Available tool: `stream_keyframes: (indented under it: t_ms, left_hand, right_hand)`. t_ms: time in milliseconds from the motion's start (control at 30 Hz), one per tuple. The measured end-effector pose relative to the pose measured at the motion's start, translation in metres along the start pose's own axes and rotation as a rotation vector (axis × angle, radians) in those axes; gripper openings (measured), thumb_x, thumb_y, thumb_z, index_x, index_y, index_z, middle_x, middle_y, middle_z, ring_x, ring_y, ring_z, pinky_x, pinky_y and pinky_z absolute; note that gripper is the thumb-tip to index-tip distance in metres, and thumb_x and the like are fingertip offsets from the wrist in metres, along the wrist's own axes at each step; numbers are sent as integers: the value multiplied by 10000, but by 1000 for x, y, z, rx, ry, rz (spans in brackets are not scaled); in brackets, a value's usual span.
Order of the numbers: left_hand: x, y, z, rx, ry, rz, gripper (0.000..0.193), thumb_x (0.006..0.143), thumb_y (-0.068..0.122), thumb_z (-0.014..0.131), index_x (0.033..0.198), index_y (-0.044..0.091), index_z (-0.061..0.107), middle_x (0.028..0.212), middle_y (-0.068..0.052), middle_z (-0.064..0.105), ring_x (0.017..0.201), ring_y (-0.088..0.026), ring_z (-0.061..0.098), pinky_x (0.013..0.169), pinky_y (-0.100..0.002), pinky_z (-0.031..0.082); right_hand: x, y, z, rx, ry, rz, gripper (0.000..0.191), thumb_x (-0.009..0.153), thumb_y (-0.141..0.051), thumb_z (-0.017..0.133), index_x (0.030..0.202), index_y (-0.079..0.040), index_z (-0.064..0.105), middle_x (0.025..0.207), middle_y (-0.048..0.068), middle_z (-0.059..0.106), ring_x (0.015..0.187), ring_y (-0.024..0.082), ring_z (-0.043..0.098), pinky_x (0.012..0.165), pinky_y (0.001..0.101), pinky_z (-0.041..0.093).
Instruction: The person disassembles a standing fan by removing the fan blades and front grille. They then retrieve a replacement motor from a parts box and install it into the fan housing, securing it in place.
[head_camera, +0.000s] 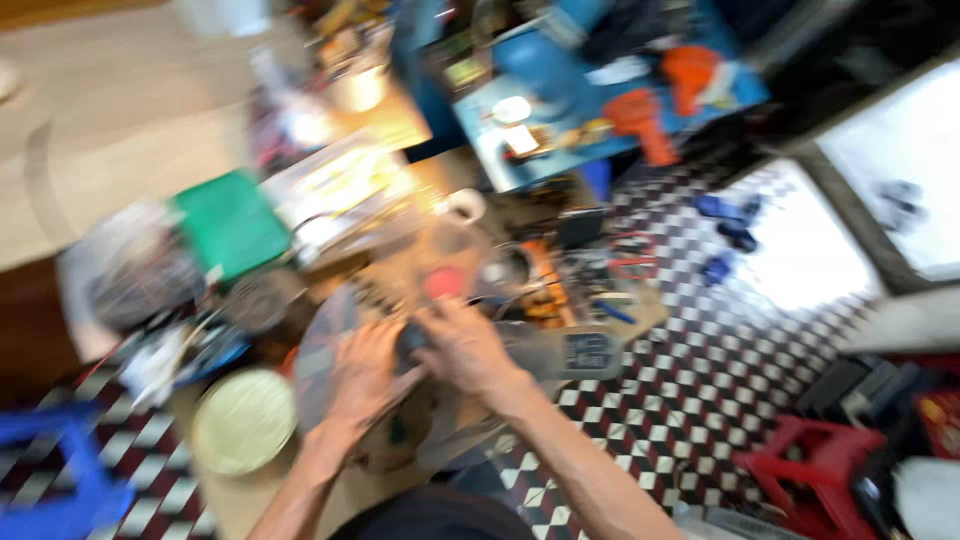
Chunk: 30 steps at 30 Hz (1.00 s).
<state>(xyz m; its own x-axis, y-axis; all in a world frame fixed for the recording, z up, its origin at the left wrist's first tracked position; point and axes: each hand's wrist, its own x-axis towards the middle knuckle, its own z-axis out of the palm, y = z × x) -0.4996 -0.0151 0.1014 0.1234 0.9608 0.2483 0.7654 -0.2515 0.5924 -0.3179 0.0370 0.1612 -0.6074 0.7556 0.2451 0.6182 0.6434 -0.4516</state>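
We see both hands meeting on a small dark object at frame centre, over a round grey disc on the worktop. Left hand & right hand grip it; axis unclear, too blurred. Pale round lid at 8 o'clock; contents can't tell.
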Motion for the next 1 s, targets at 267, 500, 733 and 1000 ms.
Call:
stream_keyframes:
  t_ms: [267,500,733,1000]
  left_hand:
    - [-2,24,2,28,-60,-75,763,686,438,820,1300,34,616,1271,-134,659,1222,-312,559,1062,-475,402]
    - [-2,19,9,38,15,-44,692,743,407,800,1302,37,628,1306,-121,658,1244,-283,568,1083,-470,398]
    - [3,13,10,-2,44,-107,651,738,337,777,1291,20,645,1309,-117,660,1263,-289,568,1079,-475,377]
    - [-2,17,27,29,161,-238,516,745,262,746,1186,-2,691,1153,-161,691,1148,-336,608,1074,-461,425]
  right_hand:
    - [-12,0,-19,-55,-126,-23,549,783,-253,817,1202,14,584,1071,173,538,1020,351,573,877,440,500]
    - [-10,5,-3,-104,-63,-24,557,754,-248,819,1187,15,587,1093,216,544,1030,374,575,851,425,505]
    - [-5,13,16,-66,-65,23,484,824,-241,790,1156,39,577,1062,210,543,999,378,596,834,434,527]
    - [9,-16,30,-267,108,265,525,829,-440,813,934,11,565,917,179,593,870,330,650,689,401,552]
